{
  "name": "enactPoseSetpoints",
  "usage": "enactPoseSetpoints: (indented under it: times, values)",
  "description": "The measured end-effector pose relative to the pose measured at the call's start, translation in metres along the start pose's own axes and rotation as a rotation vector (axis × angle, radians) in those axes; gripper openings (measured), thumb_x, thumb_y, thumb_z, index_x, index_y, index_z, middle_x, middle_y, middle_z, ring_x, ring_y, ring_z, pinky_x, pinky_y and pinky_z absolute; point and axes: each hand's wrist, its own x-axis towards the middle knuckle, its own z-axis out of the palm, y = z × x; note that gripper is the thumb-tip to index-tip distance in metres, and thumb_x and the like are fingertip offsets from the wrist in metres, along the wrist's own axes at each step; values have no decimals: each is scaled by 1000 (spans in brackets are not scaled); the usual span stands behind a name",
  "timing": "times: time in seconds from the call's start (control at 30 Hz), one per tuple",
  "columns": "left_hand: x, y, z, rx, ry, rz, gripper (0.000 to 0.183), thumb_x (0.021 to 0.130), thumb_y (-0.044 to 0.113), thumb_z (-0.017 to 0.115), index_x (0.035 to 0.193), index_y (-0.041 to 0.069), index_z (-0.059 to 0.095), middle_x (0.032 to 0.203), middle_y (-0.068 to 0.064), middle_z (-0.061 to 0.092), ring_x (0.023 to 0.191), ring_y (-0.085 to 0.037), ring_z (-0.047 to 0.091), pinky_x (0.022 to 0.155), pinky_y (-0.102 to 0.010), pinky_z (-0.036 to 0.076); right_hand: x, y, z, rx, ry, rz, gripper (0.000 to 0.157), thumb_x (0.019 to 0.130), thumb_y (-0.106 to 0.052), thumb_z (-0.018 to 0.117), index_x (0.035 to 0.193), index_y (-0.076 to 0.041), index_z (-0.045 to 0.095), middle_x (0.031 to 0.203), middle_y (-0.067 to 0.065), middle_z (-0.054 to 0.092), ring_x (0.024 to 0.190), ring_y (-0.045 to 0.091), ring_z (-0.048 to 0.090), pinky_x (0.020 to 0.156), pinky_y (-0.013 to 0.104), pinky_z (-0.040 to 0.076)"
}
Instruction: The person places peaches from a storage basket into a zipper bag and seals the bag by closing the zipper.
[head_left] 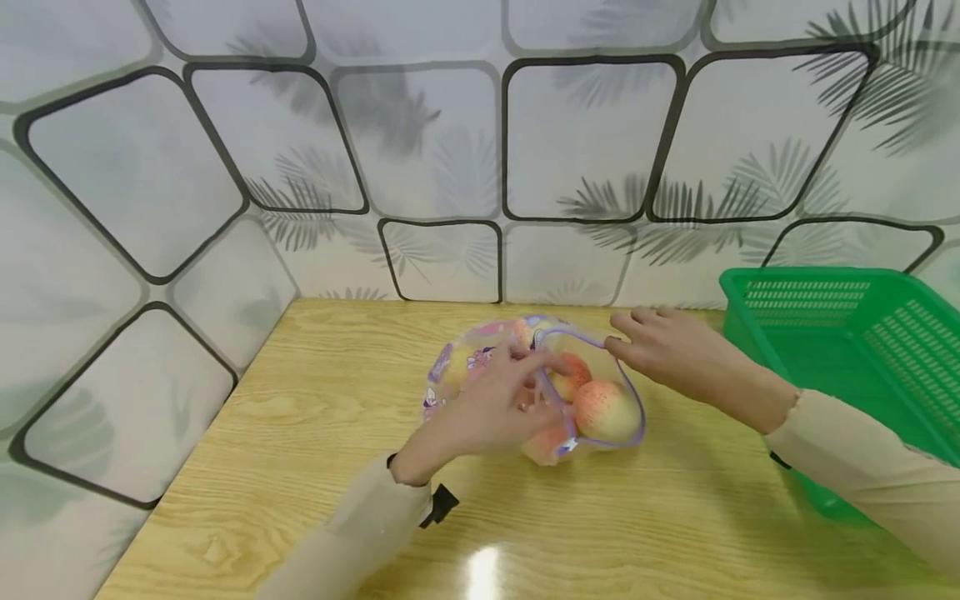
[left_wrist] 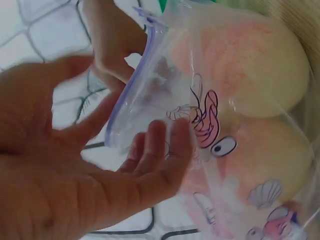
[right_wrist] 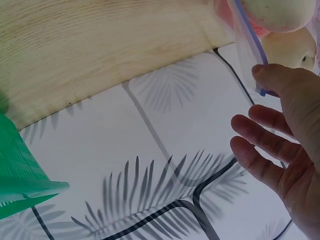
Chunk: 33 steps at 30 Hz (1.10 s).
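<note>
Over the wooden table [head_left: 330,408], your left hand [head_left: 480,408] reaches across the printed plastic bag [head_left: 441,392], fingers apart and loosely bent, clamped on nothing that the views show. The bag lies on its side in front of you, filled with peaches [head_left: 607,410], its mouth gaping to your right inside a purple zip edge [head_left: 642,408]. One fruit sits right at that opening; lift the bag's closed end and it could well roll out, bruising on the tabletop. Farther over, your right hand [head_left: 667,346] pinches the zip edge between thumb and forefinger, other fingers spread. Pull hard on that one spot, against the fruit's weight, and the thin film might stretch or split. At right stands a green basket [head_left: 813,273], which your forearm could knock; behind, the patterned wall [head_left: 585,142].
</note>
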Motion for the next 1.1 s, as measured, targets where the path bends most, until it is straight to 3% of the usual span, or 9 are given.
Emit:
enactPoseSetpoints:
  times: [0.2,0.33,0.47,0.6,0.73,0.8,0.87,1.0,1.1]
  values:
    - [-8,8,19,482,-11,136,47,85,48,82,124,26,68,112,-8,46,91,-15,46,63,-23,48,-3,2,7,-6,-19,12,35,76,8,84,98,-8,61,93,11,57,77,27,59,61,38,58]
    - [-11,7,28,638,0,150,48,85,47,82,125,26,68,102,-3,55,79,-10,46,56,-16,41,-4,2,10,-3,-49,33,33,78,6,84,96,-9,61,93,11,58,77,27,60,61,38,59]
    - [-13,3,34,738,-5,207,25,93,36,76,115,25,68,94,2,63,69,-5,47,50,-14,38,-4,1,13,-15,-64,47,29,80,2,84,92,-10,60,91,10,57,75,26,60,58,37,57]
    - [-17,-2,35,734,53,296,12,97,24,72,108,25,72,90,4,65,69,-4,46,53,-11,35,-9,1,13,5,-57,57,29,79,1,84,91,-10,61,90,8,56,74,25,59,57,36,56]
    - [-26,-5,22,626,136,392,16,95,14,72,108,22,78,87,4,65,66,-2,44,54,-8,33,-15,7,9,62,23,76,29,76,4,83,90,-11,62,83,5,54,68,22,55,51,31,48]
    - [-31,-5,9,548,211,465,19,93,7,71,106,19,79,85,4,64,67,-3,45,55,-9,36,-19,12,7,95,99,85,22,80,1,79,88,-11,62,79,4,51,63,20,51,46,28,41]
    - [-35,-3,-8,474,300,520,23,91,0,69,104,16,79,89,3,66,70,-4,49,57,-12,42,-23,17,3,125,186,101,12,97,-10,66,87,-12,61,77,3,49,59,17,45,43,24,32]
    - [-41,1,-45,313,469,549,25,92,-4,69,111,10,76,89,-1,67,74,-8,57,60,-20,51,-26,29,-14,187,324,158,47,114,-36,31,88,-13,63,76,3,52,57,14,45,39,25,32]
    - [-42,1,-70,205,580,526,29,91,-6,71,118,3,73,86,-5,67,77,-10,60,66,-19,56,-23,40,-36,222,381,203,54,113,-40,28,91,-12,69,77,4,57,56,14,48,37,30,36]
